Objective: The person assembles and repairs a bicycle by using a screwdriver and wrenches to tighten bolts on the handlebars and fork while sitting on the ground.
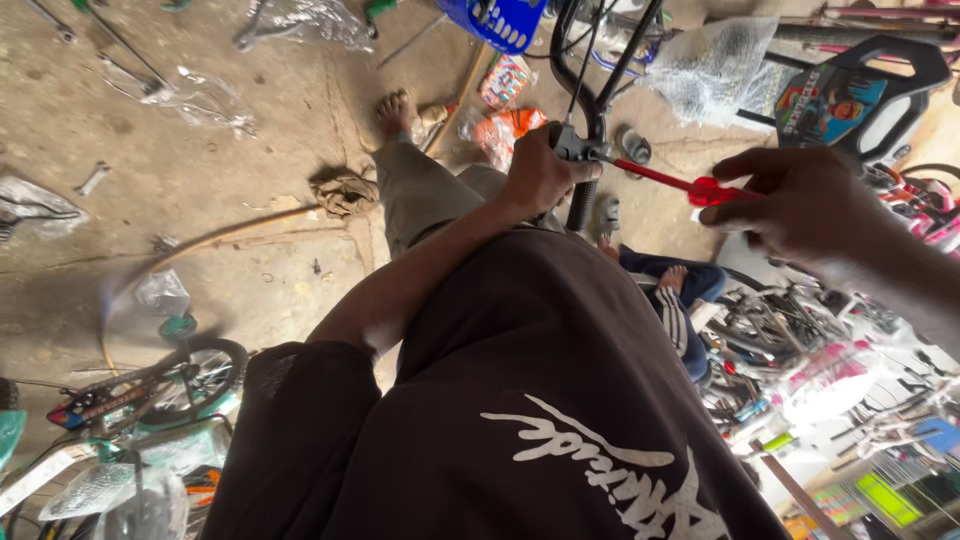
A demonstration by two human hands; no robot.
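The left hand (540, 172) is gripping the brake lever clamp (572, 143) on the handlebar (590, 100); just beside it, the right hand (795, 205) is holding a red screwdriver (690, 186).

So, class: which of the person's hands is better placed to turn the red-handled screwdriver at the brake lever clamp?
The right hand. It already holds the red screwdriver, whose tip points at the brake lever clamp. The left hand is wrapped around the handlebar there, steadying it.
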